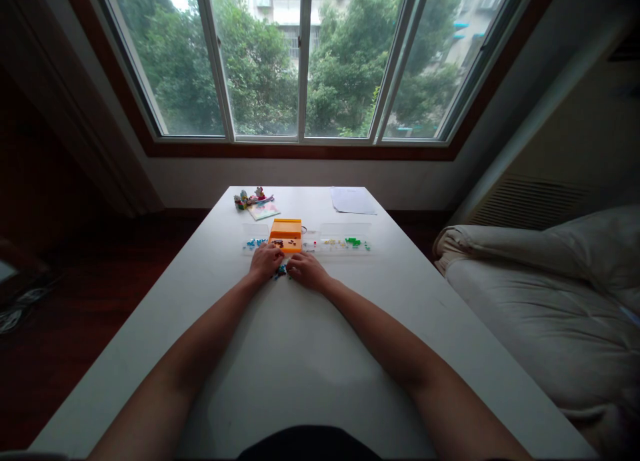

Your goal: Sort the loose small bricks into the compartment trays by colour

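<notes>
My left hand (265, 260) rests at the front left corner of an orange box (287, 226), with its fingers curled together. My right hand (306, 270) lies just right of it, fingers bent inward and close together. Between them on the white table is a small pile of dark blue and green building bricks (281, 271). Anything held in either hand is too small to make out. The box's front part holds several brown pieces (291, 242). Blue bricks (257, 243) sit in a clear tray on the left.
Right of the box, clear trays (340, 231) hold green bricks (353, 242) and pale yellow bricks (333, 242). Small colourful figures (243, 199), a patterned card (264, 211) and white paper (351, 200) lie toward the table's far edge. A sofa (540, 294) stands to the right.
</notes>
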`<state>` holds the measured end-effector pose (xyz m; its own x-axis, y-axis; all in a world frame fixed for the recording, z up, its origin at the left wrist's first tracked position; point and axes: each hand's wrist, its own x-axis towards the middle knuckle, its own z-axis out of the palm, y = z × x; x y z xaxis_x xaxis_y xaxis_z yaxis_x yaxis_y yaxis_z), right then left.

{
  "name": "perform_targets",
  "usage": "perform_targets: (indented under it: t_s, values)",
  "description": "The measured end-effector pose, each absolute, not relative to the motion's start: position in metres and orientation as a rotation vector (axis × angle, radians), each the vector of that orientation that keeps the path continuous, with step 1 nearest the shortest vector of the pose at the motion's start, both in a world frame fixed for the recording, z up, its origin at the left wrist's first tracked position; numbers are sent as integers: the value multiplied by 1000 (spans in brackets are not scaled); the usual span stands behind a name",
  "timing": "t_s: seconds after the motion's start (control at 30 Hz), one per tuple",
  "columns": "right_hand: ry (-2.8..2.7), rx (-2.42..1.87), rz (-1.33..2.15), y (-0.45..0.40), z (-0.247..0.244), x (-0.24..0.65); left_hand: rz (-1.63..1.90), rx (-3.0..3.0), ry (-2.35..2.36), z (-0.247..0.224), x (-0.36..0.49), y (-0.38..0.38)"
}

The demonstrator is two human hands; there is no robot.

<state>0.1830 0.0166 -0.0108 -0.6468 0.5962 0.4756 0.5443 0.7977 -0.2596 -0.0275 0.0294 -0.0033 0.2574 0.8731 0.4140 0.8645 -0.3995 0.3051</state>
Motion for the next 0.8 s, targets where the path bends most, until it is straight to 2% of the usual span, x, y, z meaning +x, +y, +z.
perform_targets:
  t_s: [0.8]
  values:
    - [-2418, -991, 111, 21, -9, 192, 832, 2498, 1671, 2, -25, 26]
